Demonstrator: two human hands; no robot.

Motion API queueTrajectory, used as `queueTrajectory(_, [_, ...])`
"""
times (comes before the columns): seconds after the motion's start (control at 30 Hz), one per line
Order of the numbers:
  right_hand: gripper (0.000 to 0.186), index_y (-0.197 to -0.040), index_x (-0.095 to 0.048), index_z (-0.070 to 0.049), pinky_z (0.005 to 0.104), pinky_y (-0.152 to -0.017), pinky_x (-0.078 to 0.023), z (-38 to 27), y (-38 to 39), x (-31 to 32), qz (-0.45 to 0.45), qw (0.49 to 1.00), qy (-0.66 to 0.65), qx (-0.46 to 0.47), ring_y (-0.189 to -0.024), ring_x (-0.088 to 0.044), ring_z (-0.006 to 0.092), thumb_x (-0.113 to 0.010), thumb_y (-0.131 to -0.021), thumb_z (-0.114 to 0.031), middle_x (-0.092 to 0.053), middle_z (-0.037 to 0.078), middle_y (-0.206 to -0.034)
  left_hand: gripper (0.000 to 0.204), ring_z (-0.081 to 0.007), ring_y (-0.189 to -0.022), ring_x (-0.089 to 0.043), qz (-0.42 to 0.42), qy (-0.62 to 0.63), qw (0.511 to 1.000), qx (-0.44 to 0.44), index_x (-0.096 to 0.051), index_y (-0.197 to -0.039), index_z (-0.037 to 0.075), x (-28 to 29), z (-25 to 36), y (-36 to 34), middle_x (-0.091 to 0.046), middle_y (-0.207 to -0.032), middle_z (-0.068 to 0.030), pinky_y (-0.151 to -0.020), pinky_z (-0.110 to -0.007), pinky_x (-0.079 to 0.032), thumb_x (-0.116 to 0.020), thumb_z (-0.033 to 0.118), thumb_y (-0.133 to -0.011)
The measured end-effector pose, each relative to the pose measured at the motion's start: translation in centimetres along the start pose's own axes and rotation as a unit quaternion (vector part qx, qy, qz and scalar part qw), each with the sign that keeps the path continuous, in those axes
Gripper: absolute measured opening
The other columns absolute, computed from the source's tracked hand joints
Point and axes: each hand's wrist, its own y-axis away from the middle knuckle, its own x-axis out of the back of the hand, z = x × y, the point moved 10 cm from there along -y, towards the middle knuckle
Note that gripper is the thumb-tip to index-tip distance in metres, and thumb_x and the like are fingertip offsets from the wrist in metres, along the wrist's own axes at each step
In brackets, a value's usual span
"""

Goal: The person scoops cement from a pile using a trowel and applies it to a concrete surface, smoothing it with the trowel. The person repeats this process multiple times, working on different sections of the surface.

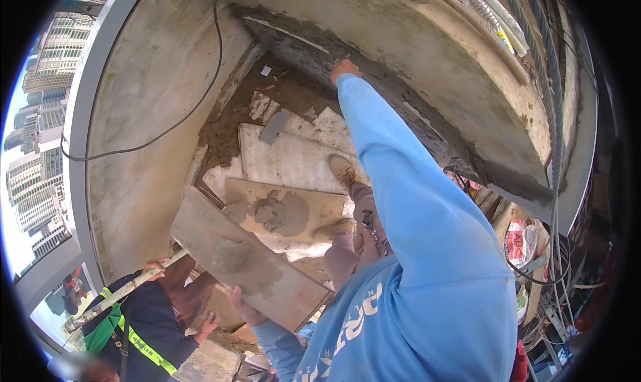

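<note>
Counted two own hands, one long board (230, 245), two brown shoes (342, 170), one heap of wet mortar (272, 212) and one co-worker (150, 328). Held the long board in the left hand (247, 308), with the fingers clamped on its long edge, on the lower-left side. Found it flat and rectangular, grey-brown in colour, with darker damp smears over the middle. Saw it at the left of the body, slanting above the ground and hiding a part of one tan board (327, 212), with the mortar heap upon the latter. Had the right arm stretched far forward, with the right hand (344, 70) at the grey mortar band (394, 102) along the foot of the wall (427, 48). Could not tell there the fingers apart from together, being too small in view. Noticed also one small grey plate (274, 126) on pale sheets (300, 158), one black cable (87, 160), and one pale pole (127, 290) in the co-worker's grip.
</note>
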Motion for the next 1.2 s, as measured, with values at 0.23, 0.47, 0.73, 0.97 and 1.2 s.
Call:
queueTrajectory(0.23, [0.045,-0.124,-0.065,-0.009,0.0421,-0.101,-0.045,15.3,1.9,4.8,0.063,0.998,0.004,-0.03,-0.118,-0.058,0.0409,-0.054,-0.096,-0.042,-0.063,0.021,-0.126,0.059,-0.0297,-0.12,-0.054,-0.042,0.008,0.999,-0.022,-0.039,-0.143,0.001,-0.8,-0.5,-0.6,-0.053,-0.134,-0.0158,-0.101,-0.043,-0.046,-0.055,0.023,-0.09])
queueTrajectory(0.47, [0.05,-0.116,-0.063,0.005,0.045,-0.098,-0.046,18.3,9.6,10.0,0.056,0.996,0.014,-0.068,-0.116,-0.058,0.0418,-0.056,-0.095,-0.039,-0.063,0.027,-0.121,0.059,-0.0298,-0.117,-0.056,-0.038,0.043,0.997,-0.053,-0.04,-0.141,0.001,-2.0,1.7,-0.9,-0.053,-0.133,-0.0157,-0.098,-0.042,-0.047,-0.056,0.023,-0.088])
queueTrajectory(0.73, [0.04,-0.116,-0.065,-0.003,0.047,-0.098,-0.047,3.5,5.9,6.9,0.042,0.996,0.065,0.055,-0.115,-0.058,0.0418,-0.051,-0.096,-0.035,-0.065,0.025,-0.117,0.059,-0.0297,-0.118,-0.055,-0.021,0.048,0.997,-0.049,-0.04,-0.142,0.002,-0.4,1.1,-1.7,-0.054,-0.133,-0.0154,-0.1,-0.042,-0.045,-0.056,0.023,-0.089])
queueTrajectory(0.97, [0.048,-0.126,-0.062,-0.005,0.0447,-0.104,-0.044,-1.3,0.4,5.6,0.0,0.993,0.114,0.04,-0.123,-0.055,0.0388,-0.051,-0.097,-0.041,-0.06,0.02,-0.131,0.061,-0.0296,-0.119,-0.054,-0.003,0.018,0.999,-0.034,-0.038,-0.142,0.0,0.0,1.5,-0.7,-0.05,-0.133,-0.0165,-0.098,-0.041,-0.047,-0.056,0.023,-0.088])
queueTrajectory(1.2, [0.055,-0.131,-0.061,-0.006,0.0433,-0.106,-0.042,6.9,0.4,5.4,0.018,0.999,0.045,-0.006,-0.125,-0.054,0.0373,-0.049,-0.097,-0.048,-0.059,0.018,-0.133,0.064,-0.0297,-0.116,-0.056,0.025,0.006,0.999,-0.04,-0.038,-0.141,-0.001,0.3,1.5,-0.9,-0.052,-0.131,-0.0168,-0.096,-0.041,-0.048,-0.058,0.025,-0.086])
